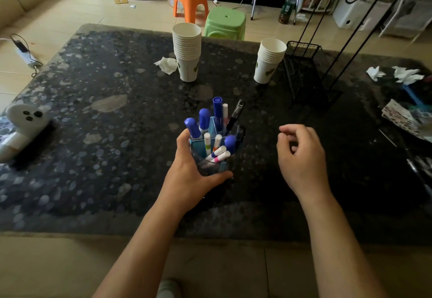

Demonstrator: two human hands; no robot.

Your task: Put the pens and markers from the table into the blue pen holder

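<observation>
The blue pen holder (216, 166) stands near the middle of the dark speckled table (105, 134). Several blue-capped markers (203, 118), thin white colour pens (218, 154) and a black pen (236, 114) stick out of it. My left hand (187, 173) wraps around the holder's left and front side, thumb across its base. My right hand (301, 157) hovers to the right of the holder, fingers loosely curled, holding nothing.
Two stacks of white paper cups (187, 52) (268, 61) stand behind the holder. A black wire rack (308, 75) is at the back right. Crumpled tissues (167, 63) (406, 74), a white device (21, 124) at left, papers (402, 117) at right.
</observation>
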